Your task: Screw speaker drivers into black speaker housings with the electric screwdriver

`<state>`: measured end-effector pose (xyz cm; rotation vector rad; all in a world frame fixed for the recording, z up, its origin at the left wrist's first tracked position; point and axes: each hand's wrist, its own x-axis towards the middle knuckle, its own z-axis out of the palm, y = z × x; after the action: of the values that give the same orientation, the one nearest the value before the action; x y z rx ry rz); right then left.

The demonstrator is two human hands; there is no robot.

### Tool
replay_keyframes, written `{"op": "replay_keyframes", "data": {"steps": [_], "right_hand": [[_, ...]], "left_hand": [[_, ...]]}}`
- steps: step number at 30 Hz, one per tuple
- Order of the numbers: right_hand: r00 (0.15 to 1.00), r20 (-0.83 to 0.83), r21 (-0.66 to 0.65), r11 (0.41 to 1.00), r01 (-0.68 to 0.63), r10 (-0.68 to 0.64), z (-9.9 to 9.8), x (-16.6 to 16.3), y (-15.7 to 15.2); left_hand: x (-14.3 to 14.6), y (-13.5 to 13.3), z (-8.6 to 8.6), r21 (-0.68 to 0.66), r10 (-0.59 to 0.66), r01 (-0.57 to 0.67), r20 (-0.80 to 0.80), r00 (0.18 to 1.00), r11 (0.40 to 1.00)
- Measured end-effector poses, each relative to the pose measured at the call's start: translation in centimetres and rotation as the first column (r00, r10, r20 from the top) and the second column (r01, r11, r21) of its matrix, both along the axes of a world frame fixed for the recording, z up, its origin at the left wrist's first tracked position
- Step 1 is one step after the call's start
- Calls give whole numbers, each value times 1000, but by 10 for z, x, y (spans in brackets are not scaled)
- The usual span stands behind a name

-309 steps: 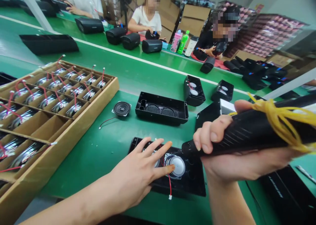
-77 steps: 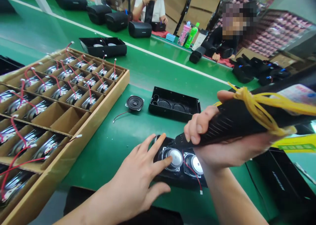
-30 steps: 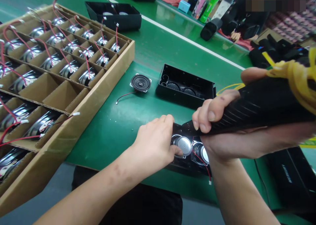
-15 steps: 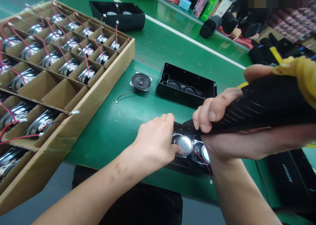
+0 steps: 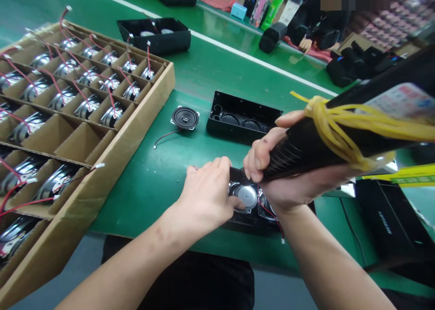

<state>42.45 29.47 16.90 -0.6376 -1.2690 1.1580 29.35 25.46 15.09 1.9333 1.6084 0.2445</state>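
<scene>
My right hand (image 5: pixel 272 169) is wrapped round a thick black electric screwdriver (image 5: pixel 326 133) bound with yellow bands. Its narrow end points down and left over a black speaker box (image 5: pixel 251 221); the tip is hidden. At the box's left side, my left hand (image 5: pixel 207 190) grips the edge, its thumb against the round silver back of a speaker driver (image 5: pixel 247 198). A second driver (image 5: pixel 267 205) with a red and black wire sits in the box beside it, partly covered by my right hand. Behind lies a loose driver (image 5: pixel 185 118), cone up, next to another open black box (image 5: pixel 243 126).
A cardboard divider tray (image 5: pixel 136 128) of wired drivers fills the left. Farther back stands a black box (image 5: pixel 156 40) with drivers inside. A dark speaker unit (image 5: pixel 387 224) and a cable (image 5: pixel 353 233) lie to the right. Across the green table is another person (image 5: pixel 316 24).
The whole view has shifted, moving most things leftward. More of the screwdriver's banded body now shows, its rear end angled up to the right. Both hands keep their holds.
</scene>
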Motion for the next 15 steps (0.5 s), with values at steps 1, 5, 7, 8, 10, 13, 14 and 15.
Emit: {"op": "replay_keyframes", "data": {"steps": [1, 5, 7, 8, 10, 13, 14, 15], "right_hand": [[1000, -10, -4, 1000, -12, 12, -1, 0, 0], [994, -60, -22, 996, -90, 89, -2, 1, 0], [991, -81, -9, 995, -104, 103, -3, 1, 0], [991, -88, -8, 995, -103, 102, -4, 0, 0], [990, -98, -13, 995, -100, 98, -6, -2, 1], [990, -107, -16, 995, -97, 95, -1, -4, -1], [991, -104, -19, 996, -88, 86, 4, -4, -3], [993, -98, -21, 998, -66, 63, 11, -2, -5]], "left_hand": [[0, 0, 0, -4, 0, 0, -4, 1000, 1000], [0, 0, -2, -2, -8, 8, -9, 1000, 1000], [0, 0, -2, -4, -13, 13, -7, 1000, 1000], [0, 0, -2, -7, -13, 13, -7, 1000, 1000], [0, 0, -2, -9, -14, 14, -7, 1000, 1000], [0, -1, -1, -11, -20, 19, -25, 999, 1000], [0, -1, -1, -11, -21, 21, -38, 999, 1000], [1, -1, -2, -6, -24, 23, -47, 999, 1000]]}}
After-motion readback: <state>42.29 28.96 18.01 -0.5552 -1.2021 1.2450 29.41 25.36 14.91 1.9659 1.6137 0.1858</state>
